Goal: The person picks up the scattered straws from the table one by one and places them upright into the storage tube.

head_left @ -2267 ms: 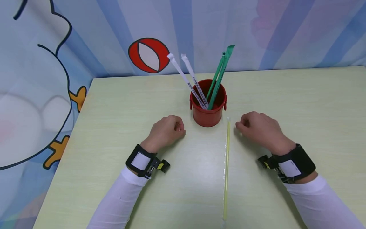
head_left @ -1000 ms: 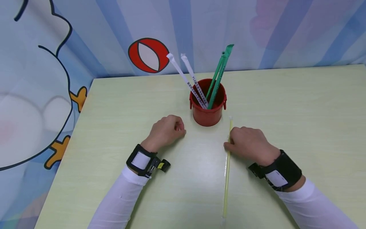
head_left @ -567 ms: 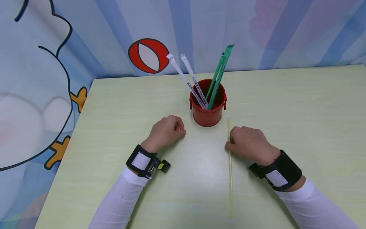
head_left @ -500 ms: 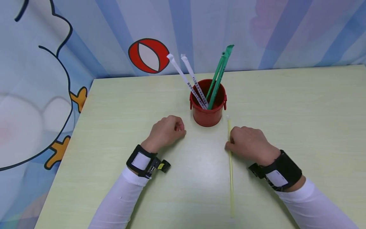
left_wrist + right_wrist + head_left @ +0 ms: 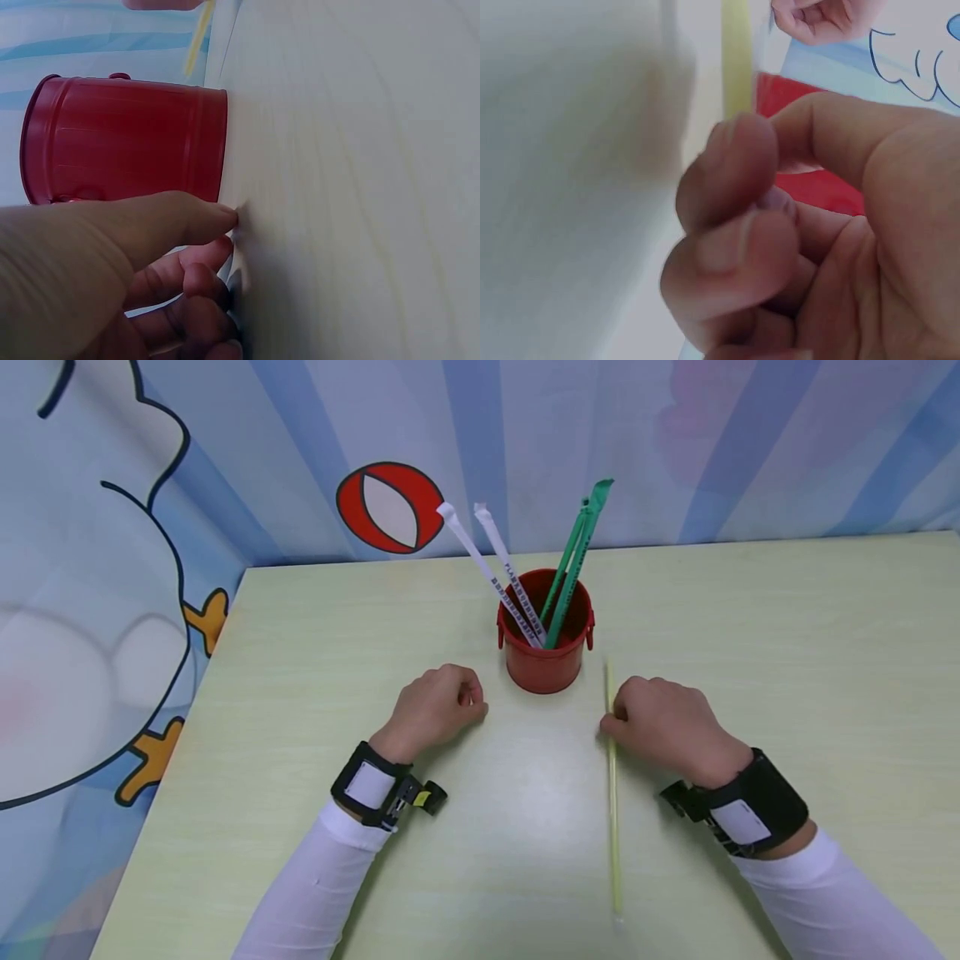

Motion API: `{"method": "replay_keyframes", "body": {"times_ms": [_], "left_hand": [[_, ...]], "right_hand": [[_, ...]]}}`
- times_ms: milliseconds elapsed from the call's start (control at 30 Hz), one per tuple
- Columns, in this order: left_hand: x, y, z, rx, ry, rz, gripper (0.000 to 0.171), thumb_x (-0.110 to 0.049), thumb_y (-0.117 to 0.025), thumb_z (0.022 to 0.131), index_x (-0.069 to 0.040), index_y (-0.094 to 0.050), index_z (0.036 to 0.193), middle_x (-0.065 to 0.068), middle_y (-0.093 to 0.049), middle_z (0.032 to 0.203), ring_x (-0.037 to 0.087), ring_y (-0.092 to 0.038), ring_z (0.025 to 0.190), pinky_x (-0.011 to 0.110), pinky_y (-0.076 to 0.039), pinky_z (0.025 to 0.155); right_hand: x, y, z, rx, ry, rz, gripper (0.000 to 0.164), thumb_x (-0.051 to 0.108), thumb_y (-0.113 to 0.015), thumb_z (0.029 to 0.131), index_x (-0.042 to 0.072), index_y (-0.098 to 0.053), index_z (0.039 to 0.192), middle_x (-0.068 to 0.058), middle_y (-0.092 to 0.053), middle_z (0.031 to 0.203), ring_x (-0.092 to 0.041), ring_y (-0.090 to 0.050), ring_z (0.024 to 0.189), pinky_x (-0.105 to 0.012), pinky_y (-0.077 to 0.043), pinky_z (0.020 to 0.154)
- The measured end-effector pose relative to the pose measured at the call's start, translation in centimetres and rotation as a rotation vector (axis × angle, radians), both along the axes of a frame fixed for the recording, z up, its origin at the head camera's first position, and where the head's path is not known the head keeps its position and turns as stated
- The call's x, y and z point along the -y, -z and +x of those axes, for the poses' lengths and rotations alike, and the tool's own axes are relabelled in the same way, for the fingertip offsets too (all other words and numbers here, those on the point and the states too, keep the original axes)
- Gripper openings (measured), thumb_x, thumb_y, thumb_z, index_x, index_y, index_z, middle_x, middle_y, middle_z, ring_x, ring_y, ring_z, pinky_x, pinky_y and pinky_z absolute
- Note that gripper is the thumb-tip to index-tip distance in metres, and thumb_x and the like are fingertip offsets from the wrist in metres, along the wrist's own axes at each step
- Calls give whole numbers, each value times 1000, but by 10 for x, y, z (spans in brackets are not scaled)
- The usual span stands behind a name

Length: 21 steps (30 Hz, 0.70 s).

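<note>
A long yellow drinking straw in a clear wrapper runs front to back over the table, right of centre. My right hand pinches it in its upper part between thumb and fingertips. The right wrist view shows the yellow straw leading away from the pinching fingertips. My left hand rests on the table left of the red bucket, loosely curled around nothing. In the left wrist view, its thumb overlaps the lower edge of the red bucket.
Behind and between the hands stands the small red bucket. Two white-wrapped straws lean left in it, and green-wrapped straws lean right. A printed cloth backdrop rises along the back and left edges of the table.
My right hand has come from beside the straw, moved toward me and taken hold of it, then shifted slightly right and away with it. The straw's near end has swung right. My left hand stays still.
</note>
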State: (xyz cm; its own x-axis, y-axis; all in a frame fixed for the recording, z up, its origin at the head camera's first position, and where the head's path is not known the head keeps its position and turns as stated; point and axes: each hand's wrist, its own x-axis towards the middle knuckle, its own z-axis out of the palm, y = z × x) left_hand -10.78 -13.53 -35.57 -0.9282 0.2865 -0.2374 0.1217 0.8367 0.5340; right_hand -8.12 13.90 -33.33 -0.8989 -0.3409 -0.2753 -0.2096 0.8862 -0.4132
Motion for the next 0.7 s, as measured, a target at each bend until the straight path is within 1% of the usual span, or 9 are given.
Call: {"method": "replay_keyframes", "body": {"times_ms": [167, 433, 700], "left_hand": [[0, 0, 0, -8, 2, -3, 11, -18, -68, 90, -12, -64, 81, 1, -51, 63, 17, -49, 59, 29, -33, 52], [1, 1, 0, -18, 6, -15, 11, -18, -67, 90, -13, -64, 81, 1, -51, 64, 17, -48, 59, 29, -33, 52], [1, 1, 0, -23, 14, -20, 10, -18, -67, 89, -13, -64, 81, 1, -50, 64, 16, -48, 59, 29, -33, 52]], "right_hand": [[-5, -6, -3, -53, 33, -35, 33, 18, -60, 89, 13, -55, 56, 2, -37, 50, -16, -39, 48, -29, -29, 46], [-8, -9, -6, -75, 49, -61, 33, 19, -58, 89, 13, -55, 56, 2, -39, 51, -16, -40, 48, -29, -29, 45], [-10, -12, -8, -146, 78, -106, 36, 17, -52, 88, 14, -47, 53, 3, -36, 50, -16, -38, 48, -29, -27, 45]]}}
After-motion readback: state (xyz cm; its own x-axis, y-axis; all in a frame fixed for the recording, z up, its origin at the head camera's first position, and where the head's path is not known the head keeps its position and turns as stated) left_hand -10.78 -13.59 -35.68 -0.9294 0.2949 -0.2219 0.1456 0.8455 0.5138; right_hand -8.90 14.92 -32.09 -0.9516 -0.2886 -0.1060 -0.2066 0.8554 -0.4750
